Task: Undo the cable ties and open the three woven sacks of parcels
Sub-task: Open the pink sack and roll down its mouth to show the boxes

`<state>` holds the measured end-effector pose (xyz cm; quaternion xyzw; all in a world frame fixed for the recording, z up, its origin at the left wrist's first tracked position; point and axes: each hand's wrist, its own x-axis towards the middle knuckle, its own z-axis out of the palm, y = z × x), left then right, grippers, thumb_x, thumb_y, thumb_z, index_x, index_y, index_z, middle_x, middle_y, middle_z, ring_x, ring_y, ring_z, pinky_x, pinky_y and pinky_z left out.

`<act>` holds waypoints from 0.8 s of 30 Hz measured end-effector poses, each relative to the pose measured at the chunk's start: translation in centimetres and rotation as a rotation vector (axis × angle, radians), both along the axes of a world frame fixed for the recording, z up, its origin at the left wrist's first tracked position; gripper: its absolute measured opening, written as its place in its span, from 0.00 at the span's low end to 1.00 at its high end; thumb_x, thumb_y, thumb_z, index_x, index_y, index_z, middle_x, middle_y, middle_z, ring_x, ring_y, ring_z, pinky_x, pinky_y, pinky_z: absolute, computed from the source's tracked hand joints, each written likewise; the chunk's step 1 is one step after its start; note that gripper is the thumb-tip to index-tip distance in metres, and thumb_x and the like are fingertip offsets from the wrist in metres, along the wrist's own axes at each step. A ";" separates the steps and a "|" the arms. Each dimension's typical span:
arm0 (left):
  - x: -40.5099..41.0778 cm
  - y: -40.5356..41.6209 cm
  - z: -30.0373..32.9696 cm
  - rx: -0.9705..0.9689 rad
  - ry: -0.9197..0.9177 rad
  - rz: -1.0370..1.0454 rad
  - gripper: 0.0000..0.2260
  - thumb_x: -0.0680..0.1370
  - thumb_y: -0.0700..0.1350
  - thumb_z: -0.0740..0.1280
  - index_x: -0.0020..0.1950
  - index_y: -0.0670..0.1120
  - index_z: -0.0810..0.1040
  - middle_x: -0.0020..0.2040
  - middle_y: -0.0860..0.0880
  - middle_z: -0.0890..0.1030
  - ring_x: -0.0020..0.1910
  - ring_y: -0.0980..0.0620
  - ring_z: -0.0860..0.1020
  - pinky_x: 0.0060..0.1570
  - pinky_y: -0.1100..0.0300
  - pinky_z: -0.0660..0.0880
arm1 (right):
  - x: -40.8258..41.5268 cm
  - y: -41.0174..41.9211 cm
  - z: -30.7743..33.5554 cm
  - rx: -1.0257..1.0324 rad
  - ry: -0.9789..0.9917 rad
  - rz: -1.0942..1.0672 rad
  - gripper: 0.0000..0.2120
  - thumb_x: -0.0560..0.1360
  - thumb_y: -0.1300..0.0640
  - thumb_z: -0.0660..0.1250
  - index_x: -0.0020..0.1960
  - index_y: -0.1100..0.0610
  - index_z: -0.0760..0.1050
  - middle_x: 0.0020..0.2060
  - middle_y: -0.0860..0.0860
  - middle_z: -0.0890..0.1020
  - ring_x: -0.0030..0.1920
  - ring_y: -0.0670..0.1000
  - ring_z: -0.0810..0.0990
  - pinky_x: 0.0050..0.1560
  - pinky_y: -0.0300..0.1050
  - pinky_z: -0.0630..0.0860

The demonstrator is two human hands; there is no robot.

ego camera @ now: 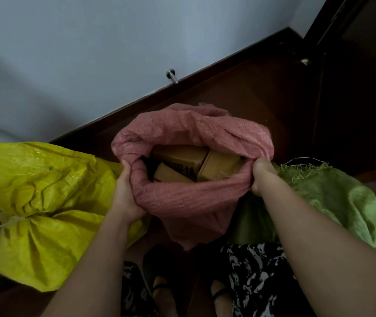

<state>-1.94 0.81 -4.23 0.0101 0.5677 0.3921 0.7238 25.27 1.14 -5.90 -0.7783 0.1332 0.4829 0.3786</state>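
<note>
Yellow sack (45, 202), left of the pink sack (191, 193), is cinched with a white tie (11, 219), so that one's not done. Left hand (125, 191) grips the pink sack's left rim, fingers curled into the cloth. Mouth is wide open, cardboard boxes (182, 159) showing inside. Right hand (262, 175) pinches the right rim. Green sack (342, 202) sits right of the pink, frayed top looks loose. The weave looks floppy and slick, so I'd grab a bunched rim.
</note>
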 end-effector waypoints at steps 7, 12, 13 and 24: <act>-2.8 2.3 0.8 -0.029 0.128 -0.247 0.24 0.77 0.61 0.61 0.66 0.46 0.75 0.60 0.43 0.79 0.55 0.43 0.79 0.50 0.47 0.76 | -0.7 0.1 1.0 -0.104 -1.174 0.896 0.45 0.68 0.54 0.72 0.76 0.56 0.49 0.71 0.58 0.60 0.69 0.61 0.62 0.65 0.57 0.65; -4.3 3.7 1.0 -0.024 0.269 -0.375 0.25 0.76 0.59 0.63 0.66 0.44 0.75 0.63 0.41 0.77 0.61 0.41 0.76 0.64 0.45 0.70 | -5.3 3.3 1.5 0.451 -1.306 1.397 0.43 0.67 0.48 0.66 0.77 0.47 0.50 0.77 0.53 0.54 0.77 0.56 0.50 0.75 0.63 0.46; -4.0 3.6 0.9 -0.013 0.271 -0.390 0.24 0.77 0.58 0.63 0.65 0.44 0.76 0.61 0.41 0.78 0.58 0.41 0.77 0.63 0.46 0.71 | -6.1 4.0 1.0 0.469 -1.330 1.466 0.43 0.69 0.45 0.67 0.77 0.46 0.47 0.78 0.52 0.52 0.78 0.56 0.47 0.75 0.64 0.44; -3.9 3.0 1.7 0.130 0.371 -0.950 0.20 0.60 0.52 0.79 0.46 0.41 0.84 0.48 0.39 0.84 0.44 0.44 0.84 0.45 0.54 0.81 | -8.0 9.5 -1.4 0.567 -1.273 1.429 0.26 0.75 0.61 0.63 0.71 0.44 0.65 0.67 0.47 0.73 0.74 0.50 0.62 0.74 0.64 0.40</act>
